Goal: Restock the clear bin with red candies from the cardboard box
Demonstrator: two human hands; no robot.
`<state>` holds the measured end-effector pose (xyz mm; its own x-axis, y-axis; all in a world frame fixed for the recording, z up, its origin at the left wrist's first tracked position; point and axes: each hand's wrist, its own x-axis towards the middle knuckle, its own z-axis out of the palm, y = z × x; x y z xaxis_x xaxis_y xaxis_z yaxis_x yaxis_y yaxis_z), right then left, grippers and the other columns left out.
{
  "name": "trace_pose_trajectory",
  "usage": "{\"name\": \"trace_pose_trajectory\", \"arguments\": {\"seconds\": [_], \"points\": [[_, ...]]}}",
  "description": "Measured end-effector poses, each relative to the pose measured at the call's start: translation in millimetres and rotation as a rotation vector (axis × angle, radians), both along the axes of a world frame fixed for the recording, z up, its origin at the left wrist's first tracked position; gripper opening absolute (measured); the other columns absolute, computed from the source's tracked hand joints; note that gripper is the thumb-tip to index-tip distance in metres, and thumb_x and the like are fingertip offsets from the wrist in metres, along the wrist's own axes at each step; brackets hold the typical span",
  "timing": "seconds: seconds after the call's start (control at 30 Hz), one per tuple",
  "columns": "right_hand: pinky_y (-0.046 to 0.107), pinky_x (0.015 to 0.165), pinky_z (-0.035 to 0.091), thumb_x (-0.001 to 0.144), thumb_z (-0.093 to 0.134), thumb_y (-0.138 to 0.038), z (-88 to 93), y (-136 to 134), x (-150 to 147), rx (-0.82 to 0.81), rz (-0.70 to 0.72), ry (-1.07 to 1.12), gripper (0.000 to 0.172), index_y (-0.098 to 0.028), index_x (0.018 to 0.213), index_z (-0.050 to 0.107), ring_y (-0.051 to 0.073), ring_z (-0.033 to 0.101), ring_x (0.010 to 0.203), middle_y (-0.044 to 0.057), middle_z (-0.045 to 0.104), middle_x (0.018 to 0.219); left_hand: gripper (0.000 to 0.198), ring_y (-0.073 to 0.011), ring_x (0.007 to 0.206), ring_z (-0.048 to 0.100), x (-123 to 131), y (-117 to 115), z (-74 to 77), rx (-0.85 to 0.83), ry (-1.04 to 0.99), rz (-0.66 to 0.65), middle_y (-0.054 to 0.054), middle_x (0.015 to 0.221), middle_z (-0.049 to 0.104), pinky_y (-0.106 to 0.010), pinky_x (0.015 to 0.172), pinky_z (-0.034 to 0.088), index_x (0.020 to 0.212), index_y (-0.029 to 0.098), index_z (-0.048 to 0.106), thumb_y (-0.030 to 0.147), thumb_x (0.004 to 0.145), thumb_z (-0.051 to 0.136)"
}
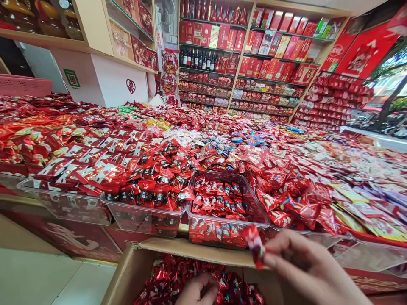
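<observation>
Between the thumb and fingertips of my right hand (305, 262) is a small red wrapped candy (253, 245), slightly blurred. It hangs above the edge of an open cardboard box (203, 250), close to the front of a clear plastic bin (229, 221). That bin holds red wrapped candies (219, 197) laid in rows, lower than the heaps around it. My left hand (199, 290) is down in the box among loose red candies (171, 271). Its fingers are curled together, and what they hold, if anything, is hidden.
Clear bins of black-and-red candies (146, 192) and white-and-red candies (79, 171) stand to the left. Red packets (295, 203) are heaped on the right. Behind the wide candy display rise shelves (213, 51) of bottles and boxes. Pale floor tiles (38, 275) show at lower left.
</observation>
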<state>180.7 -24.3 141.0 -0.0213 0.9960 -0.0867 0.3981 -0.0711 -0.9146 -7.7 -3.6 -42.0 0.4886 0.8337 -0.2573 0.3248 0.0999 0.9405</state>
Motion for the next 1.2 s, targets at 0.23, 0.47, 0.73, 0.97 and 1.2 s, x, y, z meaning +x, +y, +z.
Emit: {"name": "trace_pose_trajectory", "arguments": {"seconds": [0.23, 0.47, 0.73, 0.97, 1.2], "points": [[0.019, 0.038, 0.028, 0.055, 0.058, -0.026, 19.0, 112, -15, -0.016, 0.146, -0.483, 0.012, -0.017, 0.054, 0.051, 0.007, 0.037, 0.042, -0.005, 0.047, 0.045, 0.019, -0.0136, 0.064, 0.05, -3, 1, -0.7, 0.075, 0.074, -0.062, 0.001, 0.067, 0.058, -0.02, 0.059, 0.038, 0.079, 0.02, 0.058, 0.025, 0.07, 0.042], [0.019, 0.035, 0.025, 0.043, 0.062, -0.012, -11.2, 141, -34, -0.244, 0.214, -0.652, 0.013, -0.017, 0.042, 0.05, 0.007, 0.037, 0.037, -0.006, 0.043, 0.036, 0.02, -0.0144, 0.066, 0.052, -5, 1, 7.6, 0.093, 0.113, -0.06, 0.0, 0.069, 0.06, -0.02, 0.059, 0.038, 0.078, 0.02, 0.059, 0.024, 0.069, 0.042], [0.018, 0.031, 0.026, 0.05, 0.057, -0.012, -9.8, 129, -44, -0.414, 0.363, -0.682, 0.008, -0.017, 0.044, 0.056, 0.005, 0.033, 0.029, -0.006, 0.043, 0.031, 0.02, -0.0135, 0.056, 0.048, 3, -1, 5.7, 0.086, 0.183, -0.065, 0.0, 0.061, 0.059, -0.021, 0.052, 0.036, 0.076, 0.018, 0.06, 0.023, 0.066, 0.043], [0.02, 0.037, 0.027, 0.04, 0.065, -0.011, -0.9, 131, -57, -0.265, 0.429, -0.873, 0.021, -0.017, 0.031, 0.048, 0.007, 0.038, 0.034, -0.004, 0.043, 0.032, 0.022, -0.0141, 0.064, 0.052, -4, 0, 12.6, 0.141, 0.146, -0.108, 0.0, 0.072, 0.063, -0.021, 0.059, 0.038, 0.08, 0.02, 0.059, 0.022, 0.07, 0.04], [0.021, 0.047, 0.032, 0.062, 0.054, -0.02, 25.6, 110, -44, 0.079, 0.322, -0.772, 0.006, -0.016, 0.06, 0.057, 0.011, 0.047, 0.053, 0.001, 0.055, 0.057, 0.024, -0.0178, 0.085, 0.051, -10, 1, 2.9, 0.307, 0.337, -0.154, -0.003, 0.089, 0.061, -0.026, 0.075, 0.038, 0.084, 0.023, 0.059, 0.018, 0.07, 0.04]]}}
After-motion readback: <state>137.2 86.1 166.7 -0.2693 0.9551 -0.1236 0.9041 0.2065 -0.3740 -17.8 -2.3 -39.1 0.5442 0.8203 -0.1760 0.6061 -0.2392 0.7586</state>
